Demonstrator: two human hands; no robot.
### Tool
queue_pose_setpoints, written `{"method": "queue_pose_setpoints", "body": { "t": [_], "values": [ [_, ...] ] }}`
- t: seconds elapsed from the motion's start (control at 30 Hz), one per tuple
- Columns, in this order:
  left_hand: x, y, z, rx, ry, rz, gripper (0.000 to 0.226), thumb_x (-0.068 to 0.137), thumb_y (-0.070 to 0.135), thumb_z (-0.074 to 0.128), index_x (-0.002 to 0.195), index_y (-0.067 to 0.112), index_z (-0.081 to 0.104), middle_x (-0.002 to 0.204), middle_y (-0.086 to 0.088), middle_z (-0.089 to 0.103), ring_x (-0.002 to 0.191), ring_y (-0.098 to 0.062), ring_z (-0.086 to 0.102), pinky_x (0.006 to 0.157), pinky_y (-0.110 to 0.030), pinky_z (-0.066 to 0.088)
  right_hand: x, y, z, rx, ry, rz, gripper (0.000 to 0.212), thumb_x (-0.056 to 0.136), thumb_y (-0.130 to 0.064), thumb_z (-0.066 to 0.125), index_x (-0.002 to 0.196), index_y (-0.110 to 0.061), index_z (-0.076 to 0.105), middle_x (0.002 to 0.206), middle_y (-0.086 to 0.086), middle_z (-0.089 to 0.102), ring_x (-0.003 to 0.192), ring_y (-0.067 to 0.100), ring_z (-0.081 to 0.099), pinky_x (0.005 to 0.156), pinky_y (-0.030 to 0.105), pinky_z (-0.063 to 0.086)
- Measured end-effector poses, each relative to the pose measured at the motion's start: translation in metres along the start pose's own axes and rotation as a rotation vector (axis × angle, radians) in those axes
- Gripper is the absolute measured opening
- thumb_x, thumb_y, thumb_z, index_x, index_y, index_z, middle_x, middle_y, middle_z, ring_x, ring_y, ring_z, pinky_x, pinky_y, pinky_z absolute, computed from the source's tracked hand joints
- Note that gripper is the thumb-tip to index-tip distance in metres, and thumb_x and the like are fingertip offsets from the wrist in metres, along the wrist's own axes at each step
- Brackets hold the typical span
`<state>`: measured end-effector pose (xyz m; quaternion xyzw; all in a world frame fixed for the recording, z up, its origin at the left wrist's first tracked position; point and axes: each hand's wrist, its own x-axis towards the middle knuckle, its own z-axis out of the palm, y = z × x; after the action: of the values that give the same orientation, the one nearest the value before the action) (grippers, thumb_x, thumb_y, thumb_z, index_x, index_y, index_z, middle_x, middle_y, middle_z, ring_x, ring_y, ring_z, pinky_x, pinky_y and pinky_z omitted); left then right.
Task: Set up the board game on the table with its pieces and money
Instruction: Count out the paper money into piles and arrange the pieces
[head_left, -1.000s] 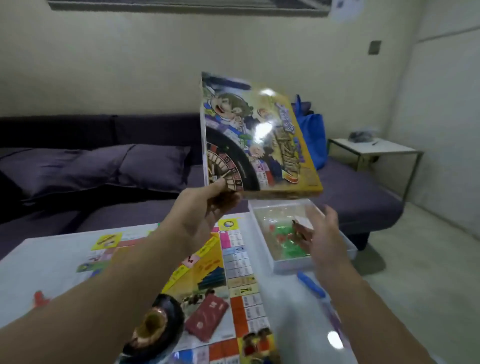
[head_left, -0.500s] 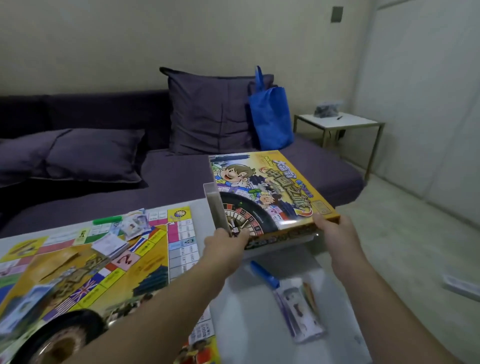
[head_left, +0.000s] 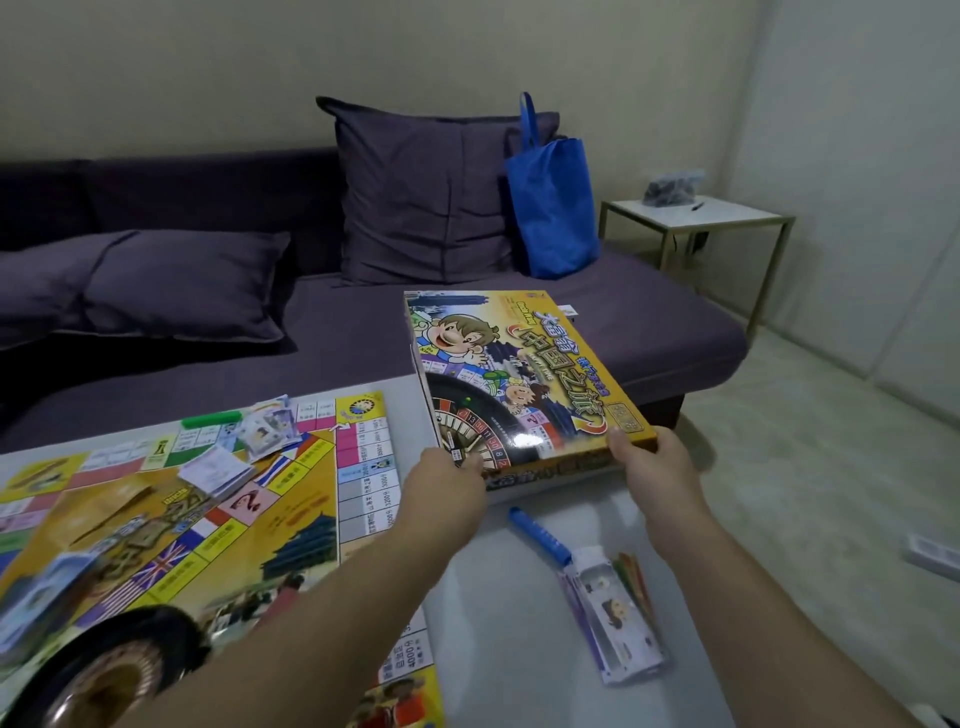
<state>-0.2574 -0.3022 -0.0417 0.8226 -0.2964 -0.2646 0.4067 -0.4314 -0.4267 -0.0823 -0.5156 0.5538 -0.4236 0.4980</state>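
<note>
1. Nearest, at the surface's (head_left: 519, 623) near-left corner, sits a dark roulette wheel (head_left: 104, 670), partly cut off by the frame, resting on the unfolded game board (head_left: 218, 525) that covers the left half.
2. Toward the near-right edge lies a packet of play money (head_left: 618, 623) with a blue stick-like piece (head_left: 537, 535) just beyond it. The packet looks limp and slippery, so it is probably best pinched at one end.
3. On the board's far part, loose cards (head_left: 215, 470) and a green block (head_left: 210, 418) lie scattered; they look light and easily knocked about.
4. The left hand (head_left: 447, 480) grips the near-left corner of the box lid (head_left: 519, 379), fingers curled under its rim; the right hand (head_left: 647, 462) holds the near-right corner the same way, thumb on top.
5. The lid sits at the surface's far-right corner, reaching past the far edge. Whether it already rests on the box tray beneath is hard to tell. It seems to be light, stiff, glossy cardboard that would flex mid-span, so the corners are the sound hold.
6. Beyond stand a purple sofa (head_left: 363, 332), a blue bag (head_left: 550, 208) and a side table (head_left: 696, 218).
</note>
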Motion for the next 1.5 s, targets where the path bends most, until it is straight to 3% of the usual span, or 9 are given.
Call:
{"method": "queue_pose_setpoints", "body": {
  "t": [0.13,0.3,0.4,0.53,0.73,0.83,0.97,1.3,1.5],
  "values": [
    [0.000,-0.001,0.003,0.021,0.028,0.008,0.025,0.110,0.033,0.049,0.110,0.009,0.056,0.105,-0.011,0.066,0.096,-0.025,0.063,0.084,-0.040,0.057,0.000,0.001,0.001,-0.052,0.003,-0.025,0.026,0.103,-0.040,0.063,0.119,-0.020,0.060,0.107,0.000,0.068,0.092,0.010,0.060,0.071,0.034,0.045],
    [-0.001,-0.004,0.003,0.097,0.050,-0.009,0.023,0.110,0.029,0.049,0.113,0.007,0.056,0.105,-0.011,0.064,0.090,-0.024,0.060,0.063,-0.029,0.048,0.002,0.003,0.003,-0.127,0.013,-0.039,0.026,0.101,-0.044,0.065,0.117,-0.024,0.059,0.106,-0.002,0.067,0.089,0.008,0.059,0.075,0.036,0.048],
    [-0.001,-0.008,0.003,0.056,0.044,0.013,0.026,0.109,0.027,0.050,0.133,0.016,0.050,0.117,-0.006,0.065,0.104,-0.024,0.063,0.078,-0.037,0.058,0.004,0.003,0.003,-0.141,0.020,-0.060,0.029,0.101,-0.044,0.066,0.121,-0.024,0.059,0.110,-0.002,0.068,0.092,0.011,0.061,0.080,0.039,0.051],
    [0.004,-0.015,0.004,0.090,0.006,0.099,0.049,0.109,0.027,0.048,0.154,0.033,0.031,0.120,-0.003,0.059,0.106,-0.023,0.063,0.081,-0.040,0.061,0.001,0.001,0.004,-0.188,0.006,-0.115,0.051,0.102,-0.041,0.064,0.149,-0.035,0.044,0.124,-0.006,0.062,0.111,0.018,0.061,0.094,0.048,0.058],
    [0.011,-0.017,0.007,0.464,-0.037,0.162,0.073,0.103,0.048,0.055,0.162,0.025,0.018,0.140,-0.015,0.041,0.134,-0.031,0.047,0.105,-0.048,0.053,0.001,0.003,0.004,-0.264,-0.046,-0.157,0.057,0.106,-0.035,0.059,0.159,-0.032,0.040,0.122,-0.007,0.060,0.106,0.012,0.060,0.081,0.031,0.052],
    [0.014,-0.018,0.007,0.564,-0.049,0.177,0.086,0.101,0.045,0.062,0.164,0.020,0.009,0.145,-0.014,0.038,0.138,-0.031,0.042,0.108,-0.048,0.051,0.002,0.004,0.006,-0.305,-0.075,-0.167,0.053,0.107,-0.036,0.057,0.158,-0.031,0.040,0.119,-0.006,0.062,0.106,0.013,0.061,0.081,0.033,0.052],
    [0.023,-0.018,0.008,0.596,-0.047,0.185,0.087,0.101,0.042,0.064,0.164,0.016,0.010,0.144,-0.014,0.039,0.138,-0.030,0.042,0.108,-0.047,0.050,0.011,0.005,0.011,-0.361,-0.116,-0.172,0.055,0.101,-0.035,0.064,0.150,-0.045,0.040,0.123,0.002,0.059,0.108,0.019,0.061,0.093,0.048,0.057],
    [0.065,-0.018,0.004,0.692,-0.015,0.227,0.082,0.103,0.049,0.056,0.164,0.017,0.011,0.149,-0.016,0.041,0.140,-0.033,0.040,0.112,-0.046,0.045,0.039,0.004,0.039,-0.447,-0.072,-0.153,0.072,0.104,-0.044,0.059,0.165,-0.040,0.020,0.152,0.005,0.039,0.134,0.029,0.048,0.107,0.048,0.046],
    [0.094,-0.019,0.000,0.770,0.018,0.257,0.079,0.104,0.055,0.049,0.163,0.017,0.014,0.150,-0.017,0.043,0.140,-0.035,0.041,0.113,-0.048,0.042,0.060,0.007,0.056,-0.490,-0.072,-0.172,0.074,0.102,-0.056,0.056,0.164,-0.044,0.017,0.154,0.004,0.037,0.138,0.031,0.046,0.112,0.057,0.045]
  ]
}}
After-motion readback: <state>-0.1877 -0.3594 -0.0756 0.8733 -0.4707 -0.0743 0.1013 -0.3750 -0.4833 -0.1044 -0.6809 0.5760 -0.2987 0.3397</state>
